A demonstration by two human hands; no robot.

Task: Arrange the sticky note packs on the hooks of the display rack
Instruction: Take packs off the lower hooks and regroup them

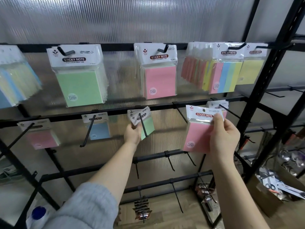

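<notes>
My right hand (222, 136) holds a pink sticky note pack (197, 134) by its white header, just left of and below a middle-row hook (228, 111) that carries other packs. My left hand (132, 133) grips the lower left of the green sticky note packs (146, 124) hanging tilted on another middle-row hook (143, 125). An empty hook (180, 111) juts out between my two hands. The top rail carries a green pack (79, 83), a pink pack (159, 80) and multicolour packs (226, 76).
The black display rack (115, 112) has a blue pack (99, 129) and a pink pack (42, 138) on the left of the middle row. Bare hooks (170, 163) line the lower rails. A cardboard box (270, 192) of goods sits at the lower right, past a black upright (270, 80).
</notes>
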